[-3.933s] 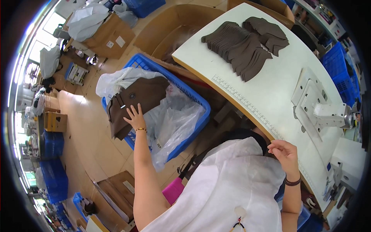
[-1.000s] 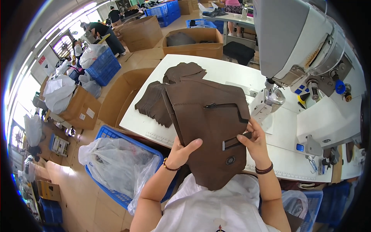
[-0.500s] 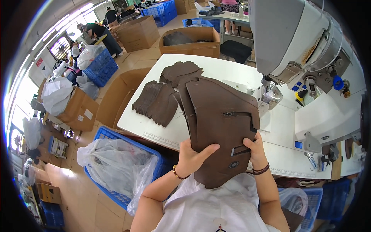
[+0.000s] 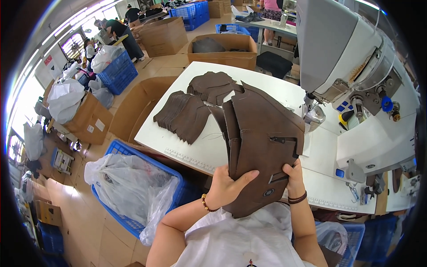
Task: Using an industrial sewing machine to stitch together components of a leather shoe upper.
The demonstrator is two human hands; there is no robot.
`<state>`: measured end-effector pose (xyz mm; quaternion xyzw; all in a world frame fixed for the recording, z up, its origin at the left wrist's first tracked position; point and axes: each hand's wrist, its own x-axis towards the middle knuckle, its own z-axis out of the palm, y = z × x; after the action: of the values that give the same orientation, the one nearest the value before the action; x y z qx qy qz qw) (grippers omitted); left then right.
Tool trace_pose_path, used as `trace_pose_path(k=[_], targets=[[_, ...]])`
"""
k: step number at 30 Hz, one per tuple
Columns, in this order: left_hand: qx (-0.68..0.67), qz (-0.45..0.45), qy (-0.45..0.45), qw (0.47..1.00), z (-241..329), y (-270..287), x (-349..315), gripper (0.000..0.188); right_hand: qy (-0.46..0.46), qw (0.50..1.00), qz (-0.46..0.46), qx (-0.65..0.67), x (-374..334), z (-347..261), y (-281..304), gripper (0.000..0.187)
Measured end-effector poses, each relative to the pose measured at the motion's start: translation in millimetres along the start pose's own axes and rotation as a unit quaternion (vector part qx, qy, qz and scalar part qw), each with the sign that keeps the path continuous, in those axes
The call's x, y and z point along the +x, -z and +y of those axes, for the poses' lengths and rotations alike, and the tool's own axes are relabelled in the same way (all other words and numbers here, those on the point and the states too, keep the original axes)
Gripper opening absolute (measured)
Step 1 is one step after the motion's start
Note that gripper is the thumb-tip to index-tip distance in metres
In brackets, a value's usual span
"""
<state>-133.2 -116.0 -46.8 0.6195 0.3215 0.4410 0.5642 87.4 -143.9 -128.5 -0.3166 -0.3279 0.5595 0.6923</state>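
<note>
Between my two hands is a stack of brown leather-like panels [image 4: 262, 120], tilted up from my lap over the table's front edge. The top panel carries a short zip, a slit below it and a round dark fitting near its lower end. My left hand [image 4: 229, 187] grips the left edge, thumb on top and fingers hidden beneath. My right hand [image 4: 293, 180] is closed on the right edge beside the slit. Along the left side the layers stand apart. Beyond lie a fanned pile of brown cut pieces [image 4: 182, 118] and a second brown pile [image 4: 211, 86].
A grey-white sewing machine [image 4: 342, 49] rises at the right of the white table [image 4: 149, 127]. Left of me stands a blue crate [image 4: 120, 213] with clear plastic bags. Open cardboard boxes [image 4: 222, 58] are behind the table; people work far back.
The panel stack has shifted slightly right and toward me, and its left-edge layers show more. Both hands keep their hold. The whole view has turned a little.
</note>
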Motion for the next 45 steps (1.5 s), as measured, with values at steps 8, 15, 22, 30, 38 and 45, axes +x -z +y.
trace_pose_path(k=[8,15,22,30,38,45], targets=[[-0.041,-0.009,-0.003,0.999,-0.4,1.4,-1.9,0.026,0.012,1.000,0.008,-0.005,-2.2,-2.3,-5.5,0.054],[-0.121,-0.078,0.051,0.988,-15.3,20.6,6.5,0.033,0.037,0.999,0.016,-0.029,-3.4,-7.6,-16.7,0.046],[-0.114,-0.176,0.028,0.977,-35.8,40.2,6.1,0.046,0.074,0.987,0.024,-0.138,-4.4,-21.3,-42.3,0.033],[-0.215,-0.035,0.071,0.974,-45.3,39.1,7.3,0.044,0.116,0.967,-0.024,-0.225,5.4,-20.5,-37.2,0.078],[-0.280,0.005,0.051,0.959,-58.4,104.5,35.4,0.056,0.098,0.977,0.003,-0.187,-36.6,-24.9,11.6,0.052],[-0.263,0.019,0.078,0.961,-62.9,67.7,74.5,0.051,0.076,0.937,0.203,-0.273,-145.0,-74.5,68.6,0.026]])
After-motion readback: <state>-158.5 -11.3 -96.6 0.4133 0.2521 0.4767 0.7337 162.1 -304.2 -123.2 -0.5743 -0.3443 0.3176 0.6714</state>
